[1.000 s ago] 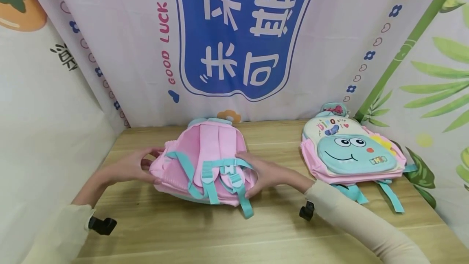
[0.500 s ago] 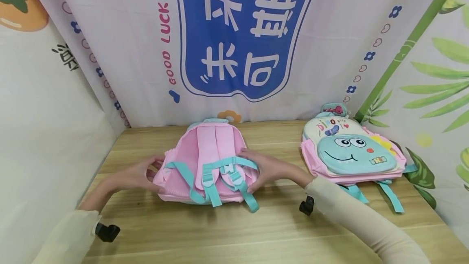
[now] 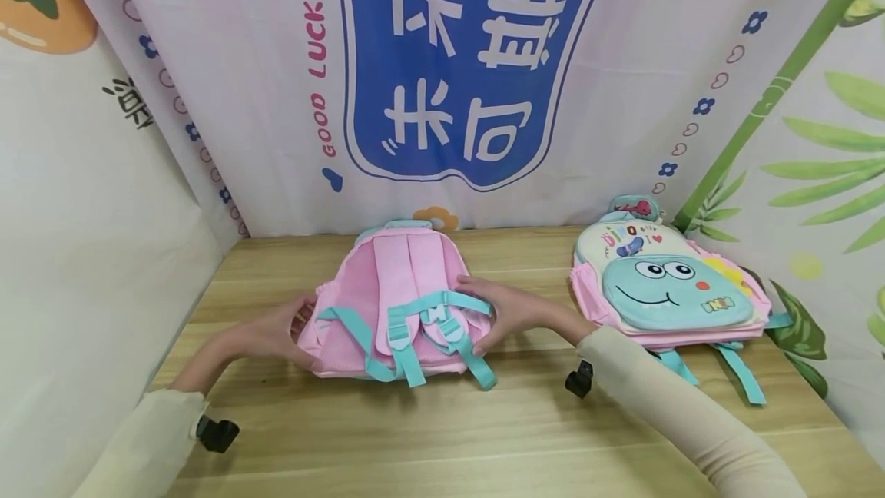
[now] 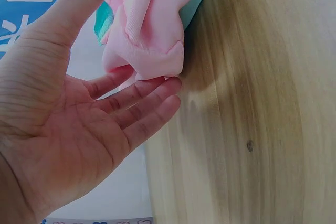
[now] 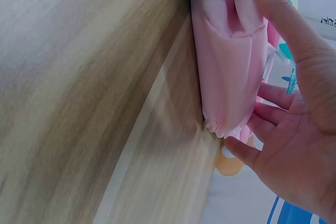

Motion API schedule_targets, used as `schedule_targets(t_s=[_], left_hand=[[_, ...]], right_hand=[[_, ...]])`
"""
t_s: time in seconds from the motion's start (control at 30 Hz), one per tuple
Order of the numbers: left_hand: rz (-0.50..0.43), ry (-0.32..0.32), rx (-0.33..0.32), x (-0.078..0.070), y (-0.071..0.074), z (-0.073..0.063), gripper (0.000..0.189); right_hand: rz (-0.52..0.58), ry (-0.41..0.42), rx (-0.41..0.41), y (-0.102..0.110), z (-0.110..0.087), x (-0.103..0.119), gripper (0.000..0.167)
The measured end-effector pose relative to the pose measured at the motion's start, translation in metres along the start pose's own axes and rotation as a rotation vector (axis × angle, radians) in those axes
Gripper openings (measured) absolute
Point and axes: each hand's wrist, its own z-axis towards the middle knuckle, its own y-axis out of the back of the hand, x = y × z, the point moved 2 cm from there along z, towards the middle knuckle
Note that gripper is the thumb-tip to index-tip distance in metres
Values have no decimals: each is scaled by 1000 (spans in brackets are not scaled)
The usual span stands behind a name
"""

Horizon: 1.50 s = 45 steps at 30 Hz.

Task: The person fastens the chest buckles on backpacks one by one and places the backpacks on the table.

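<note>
Left hand [image 3: 274, 335] and right hand [image 3: 513, 309] spread, flanking pink backpack [image 3: 408, 277]; likely positioning step, next move probably needs even two-sided contact.

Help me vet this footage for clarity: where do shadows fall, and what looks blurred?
Head view: fairly even light, soft shadow on the tabletop below the pink backpack; left wrist: shadow beside it, creases on the left hand clear; right wrist: shadow beside it, tabletop grain blurred at upper left.

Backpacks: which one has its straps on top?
The left backpack, turquoise straps facing up; the right backpack shows its smiling face instead, straps poking out below.
</note>
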Motion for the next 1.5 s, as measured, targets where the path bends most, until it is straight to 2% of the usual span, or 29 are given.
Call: schedule_targets(t_s=[0.2,0.4,0.47,0.6,0.67,0.77,0.97,1.2,1.37,1.5], left_hand=[[16,6,1,2,2,0,99],[63,25,2,-4,10,-2,97],[96,23,-23,-10,14,0,98],[156,7,-120,-29,20,7,97],[160,-6,-162,-40,22,13,90],[143,-43,-187,-57,23,24,77],[158,-134,-193,-87,10,48,51],[138,-168,-208,-113,-14,74,38],[121,-208,-214,-123,-29,85,35],[144,-188,-189,-122,-39,94,37]], right_hand=[[2,-12,8,-1,0,-2,114],[5,-6,14,0,1,-2,115],[4,-7,16,0,2,-2,115],[1,-14,21,1,1,-2,116],[-1,-16,23,1,1,-1,116],[-2,-13,21,1,1,0,116],[-11,-16,19,1,0,0,115],[1,-18,17,-1,0,-2,114],[-2,-21,17,-1,0,-4,114],[-1,-21,16,0,0,-3,113]])
